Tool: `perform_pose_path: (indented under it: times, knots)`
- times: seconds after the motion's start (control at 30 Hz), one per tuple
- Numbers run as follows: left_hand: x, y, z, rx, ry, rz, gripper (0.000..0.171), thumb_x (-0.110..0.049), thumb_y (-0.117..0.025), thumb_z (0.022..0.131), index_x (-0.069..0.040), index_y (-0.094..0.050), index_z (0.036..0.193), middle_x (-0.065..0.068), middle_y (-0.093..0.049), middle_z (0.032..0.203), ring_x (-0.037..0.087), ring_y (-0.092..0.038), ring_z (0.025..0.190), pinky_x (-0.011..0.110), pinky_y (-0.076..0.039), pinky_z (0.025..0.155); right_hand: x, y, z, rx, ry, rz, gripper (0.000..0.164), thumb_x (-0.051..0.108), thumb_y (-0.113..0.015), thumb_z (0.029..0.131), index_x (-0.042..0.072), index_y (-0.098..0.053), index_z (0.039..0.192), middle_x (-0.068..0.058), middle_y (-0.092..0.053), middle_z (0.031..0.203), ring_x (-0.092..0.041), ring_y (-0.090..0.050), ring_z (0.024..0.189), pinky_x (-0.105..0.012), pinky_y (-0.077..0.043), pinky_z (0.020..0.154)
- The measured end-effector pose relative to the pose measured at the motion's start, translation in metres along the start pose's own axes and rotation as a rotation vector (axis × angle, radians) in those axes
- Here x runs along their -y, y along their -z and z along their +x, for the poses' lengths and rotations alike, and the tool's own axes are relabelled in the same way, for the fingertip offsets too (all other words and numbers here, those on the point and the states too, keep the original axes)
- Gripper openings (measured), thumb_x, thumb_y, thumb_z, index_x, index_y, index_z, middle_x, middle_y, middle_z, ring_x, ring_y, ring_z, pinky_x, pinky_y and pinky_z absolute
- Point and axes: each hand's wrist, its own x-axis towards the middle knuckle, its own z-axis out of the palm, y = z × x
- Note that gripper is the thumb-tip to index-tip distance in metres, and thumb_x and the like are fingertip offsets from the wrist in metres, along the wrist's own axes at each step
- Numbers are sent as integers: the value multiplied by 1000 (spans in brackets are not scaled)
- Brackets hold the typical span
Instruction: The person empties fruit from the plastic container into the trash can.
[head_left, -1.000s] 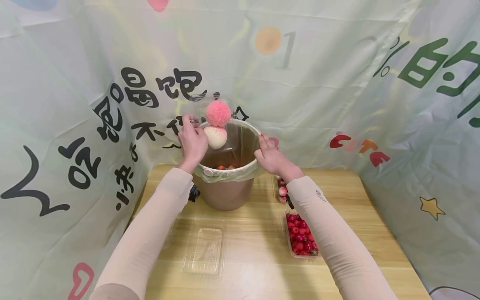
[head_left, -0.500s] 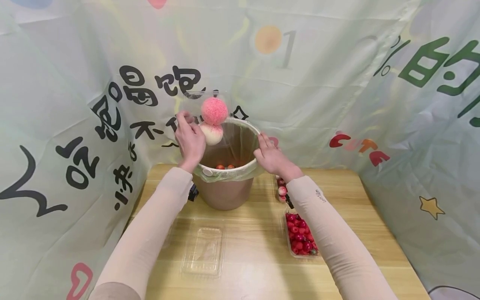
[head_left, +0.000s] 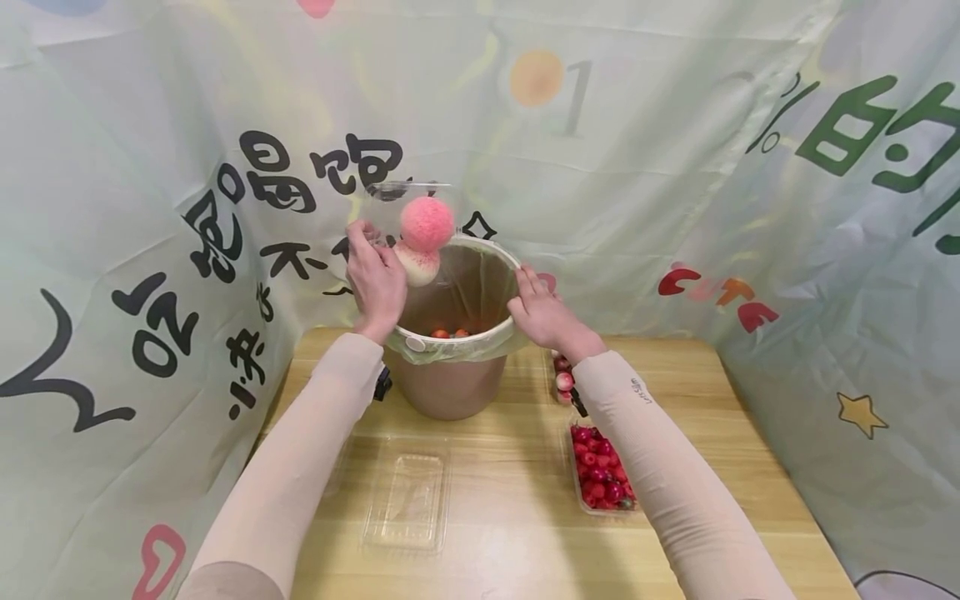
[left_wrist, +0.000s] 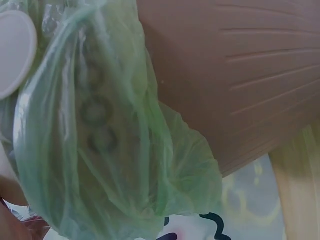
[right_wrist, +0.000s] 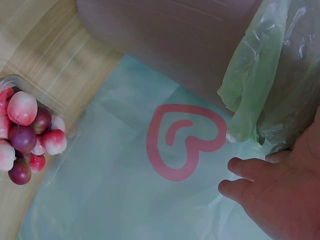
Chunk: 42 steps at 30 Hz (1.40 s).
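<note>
My left hand [head_left: 377, 279] holds a clear plastic container [head_left: 408, 185] by its left side, tilted up over the trash can [head_left: 453, 387]. Two peaches, an upper pink one [head_left: 427, 223] and a lower, mostly white one [head_left: 417, 263], show against the container, above the can's opening. On the can's right rim, my right hand [head_left: 545, 312] grips the edge, its thumb side at the rim. Two of its fingers [right_wrist: 245, 170] show beside the green bag liner [right_wrist: 255, 75]. In the left wrist view, the liner [left_wrist: 100, 125] hides most of the left hand.
Red fruits lie inside the can [head_left: 442, 333]. On the wooden table [head_left: 510, 533], an empty clear container [head_left: 408, 508] lies front left. A tub of red berries [head_left: 600, 471] and a tub of pink and purple fruits [right_wrist: 30, 130] stand right. Printed cloth surrounds the table.
My left hand has moved slightly left and up, carrying the container and its two peaches the same way. My right hand stays on the rim.
</note>
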Motion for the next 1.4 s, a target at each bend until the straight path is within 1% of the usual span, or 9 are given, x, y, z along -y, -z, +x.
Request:
perform_pose_path:
  times: [0.1,0.3,0.47,0.53,0.67,0.73,0.97,1.2,1.4]
  knots:
    - [4,1,0,-4,15,15,30,3,-51,100,0,-51,129,27,-66,121,47,-66,108,57,-56,94,1,0,0,4,-2,0,75,39,-19,106,2,-5,169,-18,-1,178,-40,-9,164,-63,-14,132]
    - [6,0,1,-4,-2,16,27,4,-51,98,0,-50,125,28,-64,120,49,-65,100,58,-56,87,0,0,0,3,4,-4,75,39,-19,105,1,-4,169,-19,0,178,-43,-8,164,-64,-14,131]
    - [6,1,5,-17,37,9,30,6,-50,96,2,-48,125,28,-63,118,46,-65,101,55,-56,89,0,0,0,10,5,2,75,39,-18,105,1,-3,168,-19,1,178,-43,-7,164,-64,-14,131]
    - [4,1,7,0,47,8,32,6,-49,95,3,-46,127,28,-62,118,45,-64,103,54,-56,90,0,1,-1,12,5,3,75,39,-17,105,1,-3,169,-19,2,178,-43,-6,164,-64,-12,131]
    - [0,4,7,74,50,19,35,6,-49,94,2,-44,129,29,-61,119,46,-63,102,55,-56,90,-1,2,-1,9,4,1,75,39,-18,105,1,-4,168,-19,1,178,-41,-5,165,-64,-12,131]
    - [0,5,6,100,56,37,36,6,-50,94,2,-44,129,29,-61,119,47,-63,102,56,-55,91,0,2,-1,7,8,-5,75,39,-18,105,0,-5,168,-19,0,178,-41,-6,164,-65,-13,131]
    - [0,7,2,151,72,62,37,5,-50,95,1,-44,131,30,-62,118,47,-63,104,56,-55,90,1,1,0,7,9,-9,75,39,-19,105,0,-6,168,-20,-1,178,-42,-9,164,-65,-14,131]
    - [0,9,5,177,68,60,40,7,-50,93,2,-43,132,32,-62,117,48,-63,107,57,-55,93,1,2,1,11,0,1,77,39,-19,103,0,-6,168,-20,0,178,-41,-7,164,-65,-14,131]
    - [-1,11,6,206,76,74,42,7,-50,93,1,-43,134,34,-64,116,49,-64,107,59,-54,94,0,1,1,10,1,-9,76,39,-19,104,0,-6,168,-20,-1,178,-43,-9,164,-65,-14,131]
